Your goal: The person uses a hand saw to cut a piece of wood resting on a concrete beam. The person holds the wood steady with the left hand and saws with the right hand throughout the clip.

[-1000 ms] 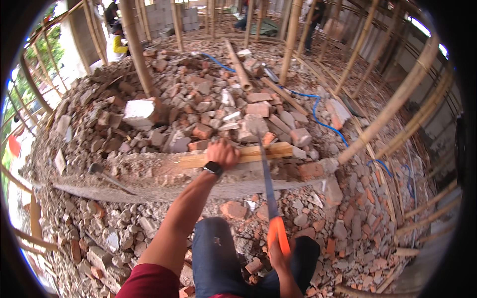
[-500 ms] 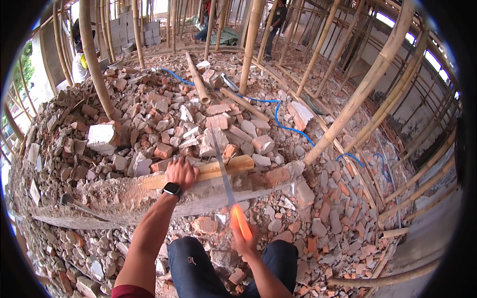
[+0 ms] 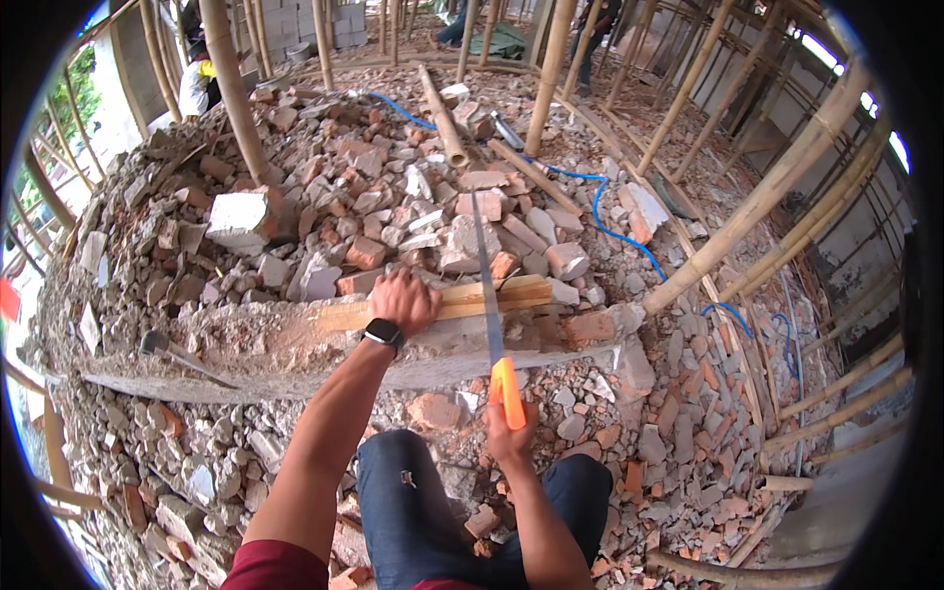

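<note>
A pale wooden batten (image 3: 457,303) lies across the top of a broken concrete-and-brick ledge (image 3: 246,344). My left hand (image 3: 403,300), with a dark watch on its wrist, is clamped over the batten, fingers bent round its far side. In my right hand (image 3: 511,433) is the orange handle of a handsaw (image 3: 488,285). Its long narrow blade points away from me and crosses the batten to the right of my left hand, near the right end. Whether the teeth have cut into the wood cannot be made out.
Broken bricks and concrete chunks (image 3: 241,218) surround the ledge. A hammer-like tool (image 3: 182,356) rests at its left. Bamboo poles (image 3: 231,93) rise all around. A blue hose (image 3: 624,234) winds through the rubble. Other people (image 3: 202,84) are in the background.
The saw has slid forward across the batten, its handle now closer to the wood. My left hand stays on the batten. The whole view has shifted, so the scene sits higher and further right.
</note>
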`<action>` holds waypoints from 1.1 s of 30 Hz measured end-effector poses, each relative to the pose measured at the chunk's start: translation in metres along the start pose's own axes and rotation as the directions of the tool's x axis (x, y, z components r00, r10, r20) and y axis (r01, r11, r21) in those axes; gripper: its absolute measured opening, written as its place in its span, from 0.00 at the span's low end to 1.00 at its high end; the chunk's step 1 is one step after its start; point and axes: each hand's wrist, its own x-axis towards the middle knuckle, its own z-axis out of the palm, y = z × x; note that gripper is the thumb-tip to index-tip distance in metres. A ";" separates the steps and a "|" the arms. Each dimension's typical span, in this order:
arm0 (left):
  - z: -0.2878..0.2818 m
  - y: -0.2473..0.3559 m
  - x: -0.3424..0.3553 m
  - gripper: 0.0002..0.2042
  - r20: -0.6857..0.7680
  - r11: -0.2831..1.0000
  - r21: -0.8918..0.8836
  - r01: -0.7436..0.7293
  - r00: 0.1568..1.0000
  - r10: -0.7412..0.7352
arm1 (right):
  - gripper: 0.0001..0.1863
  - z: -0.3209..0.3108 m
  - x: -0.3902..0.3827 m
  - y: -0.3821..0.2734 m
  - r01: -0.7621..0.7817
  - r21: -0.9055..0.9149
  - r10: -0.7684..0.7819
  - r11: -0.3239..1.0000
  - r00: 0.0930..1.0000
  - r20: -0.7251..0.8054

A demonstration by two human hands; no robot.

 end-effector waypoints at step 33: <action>-0.018 0.001 0.000 0.21 0.072 1.000 0.002 0.011 0.997 -0.011 | 0.09 -0.072 -0.061 -0.077 -0.268 -0.025 0.269 0.963 0.961 0.066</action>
